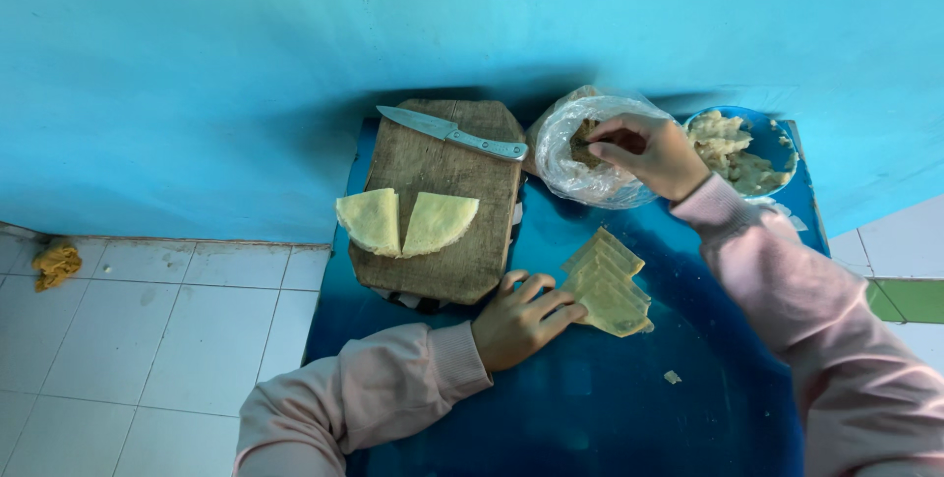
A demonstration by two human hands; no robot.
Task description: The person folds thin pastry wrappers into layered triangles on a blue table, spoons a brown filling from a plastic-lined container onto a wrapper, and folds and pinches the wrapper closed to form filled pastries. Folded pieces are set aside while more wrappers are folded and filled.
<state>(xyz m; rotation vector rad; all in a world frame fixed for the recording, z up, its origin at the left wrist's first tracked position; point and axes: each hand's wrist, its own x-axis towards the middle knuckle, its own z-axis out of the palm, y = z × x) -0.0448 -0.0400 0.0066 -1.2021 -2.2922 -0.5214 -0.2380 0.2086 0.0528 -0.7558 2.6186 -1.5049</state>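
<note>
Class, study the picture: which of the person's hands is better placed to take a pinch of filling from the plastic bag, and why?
The right hand. Its fingers are already inside the open plastic bag, at the dark filling. The left hand rests on the stack of cut wrappers, farther from the bag.

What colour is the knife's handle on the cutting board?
Silver-grey metal, same as the blade; the knife shows in the head view, lying on the wooden cutting board.

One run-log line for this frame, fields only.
left hand: resting on stack of cut dough pieces | right hand: pinching something inside clear plastic bag | wooden board: knife, two dough wedges
</note>
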